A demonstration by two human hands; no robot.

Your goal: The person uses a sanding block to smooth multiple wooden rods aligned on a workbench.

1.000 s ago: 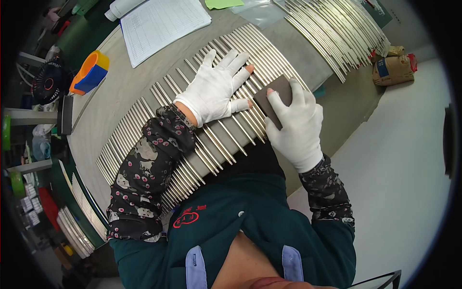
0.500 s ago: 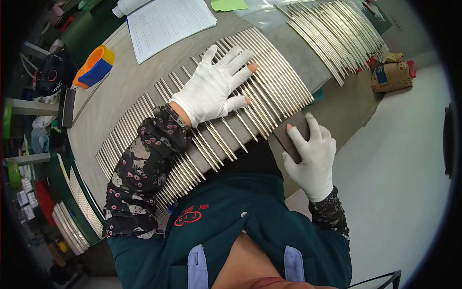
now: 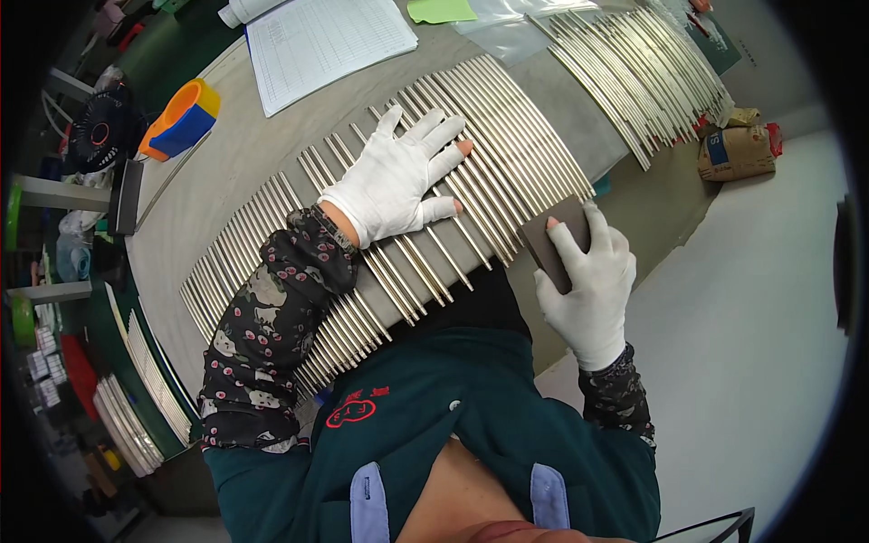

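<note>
In the head view, the only one I have, I count two hands, both in white cloth gloves. The left hand [image 3: 394, 185] lies palm down with its fingers spread wide across one long row of slim, silvery metal rods [image 3: 543, 136], gripping none of them; two bare fingertips show from its glove. The rods are too many and too tightly packed for me to count reliably; they lie side by side on the grey desk [image 3: 240, 154], their near ends at the edge by the person's body. The right hand [image 3: 593, 294] is curled around one dark grey flat-faced block [image 3: 572, 217], one bare fingertip on it, at the right-hand near ends of the row; I cannot tell whether block and rods touch. Beyond, at the far right, I see one second batch of silvery metal rods [image 3: 615, 81], also past counting. Farther back on the desk are one white gridded sheet stack [image 3: 330, 50], one bright green paper piece [image 3: 442, 10] and, to the left, one orange-and-blue plastic holder [image 3: 186, 119].
</note>
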